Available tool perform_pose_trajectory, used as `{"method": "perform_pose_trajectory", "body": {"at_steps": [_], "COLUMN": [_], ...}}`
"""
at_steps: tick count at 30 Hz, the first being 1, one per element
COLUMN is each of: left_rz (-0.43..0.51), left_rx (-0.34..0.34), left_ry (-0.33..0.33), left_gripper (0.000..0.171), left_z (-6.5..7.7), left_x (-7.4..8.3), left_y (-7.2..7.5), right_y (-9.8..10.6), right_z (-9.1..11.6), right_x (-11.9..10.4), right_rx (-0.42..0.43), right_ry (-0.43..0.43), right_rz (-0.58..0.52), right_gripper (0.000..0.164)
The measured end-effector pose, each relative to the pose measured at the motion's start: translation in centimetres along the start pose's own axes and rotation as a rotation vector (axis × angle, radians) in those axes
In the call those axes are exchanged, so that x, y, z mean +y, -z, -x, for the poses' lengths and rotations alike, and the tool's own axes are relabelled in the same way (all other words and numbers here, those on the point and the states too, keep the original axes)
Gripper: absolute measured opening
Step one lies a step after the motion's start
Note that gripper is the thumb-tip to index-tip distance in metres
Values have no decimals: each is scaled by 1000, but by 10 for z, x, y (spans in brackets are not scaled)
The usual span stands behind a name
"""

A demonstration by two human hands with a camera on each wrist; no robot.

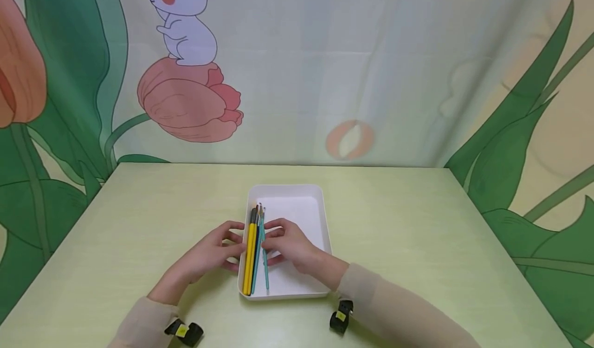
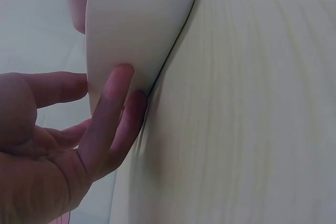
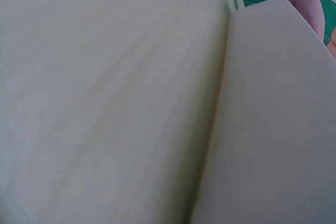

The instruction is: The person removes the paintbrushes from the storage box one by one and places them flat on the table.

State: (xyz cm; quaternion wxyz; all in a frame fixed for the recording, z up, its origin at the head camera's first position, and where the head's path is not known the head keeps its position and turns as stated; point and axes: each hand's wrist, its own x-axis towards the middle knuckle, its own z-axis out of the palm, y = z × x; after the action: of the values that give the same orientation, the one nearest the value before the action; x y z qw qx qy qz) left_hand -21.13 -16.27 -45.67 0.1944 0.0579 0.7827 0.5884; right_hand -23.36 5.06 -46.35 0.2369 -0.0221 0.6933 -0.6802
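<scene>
A white tray (image 1: pixel 297 281) lies on the table, and several slim paintbrushes (image 1: pixel 250 258) lie lengthwise along its left side. Two have yellow handles, others dark and teal ones. My left hand (image 1: pixel 209 255) touches the outside of the tray's left wall; in the left wrist view its fingertips rest against the white side wall (image 2: pixel 142 19). Reaching over the tray from the right, my right hand (image 1: pixel 292 245) has its fingertips against the right side of a teal paintbrush (image 1: pixel 266 270), which lies slightly apart from the others at its lower end. The right wrist view does not show the right hand's fingers.
The pale wooden table (image 1: pixel 399 224) extends on both sides of the tray. Behind it hangs a curtain (image 1: pixel 297 80) printed with flowers and leaves. A small black camera (image 1: pixel 341 317) sits at the right wrist, another (image 1: pixel 185 332) at the left.
</scene>
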Motion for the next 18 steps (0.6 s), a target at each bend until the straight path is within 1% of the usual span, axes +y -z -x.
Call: {"method": "perform_pose_trajectory", "body": {"at_steps": [8,18], "left_rz": [-16,-5], "left_rx": [8,18], "left_ry": [21,28], "left_gripper": [54,54], "left_z": [0,0], "left_x": [1,1], "left_y": [0,-1], "right_y": [19,29], "right_z": [1,5], "right_x": [-8,-16], "right_rx": [22,7], "right_ry": [-7,17], "right_rz": [6,-2], "right_gripper": [44,46]}}
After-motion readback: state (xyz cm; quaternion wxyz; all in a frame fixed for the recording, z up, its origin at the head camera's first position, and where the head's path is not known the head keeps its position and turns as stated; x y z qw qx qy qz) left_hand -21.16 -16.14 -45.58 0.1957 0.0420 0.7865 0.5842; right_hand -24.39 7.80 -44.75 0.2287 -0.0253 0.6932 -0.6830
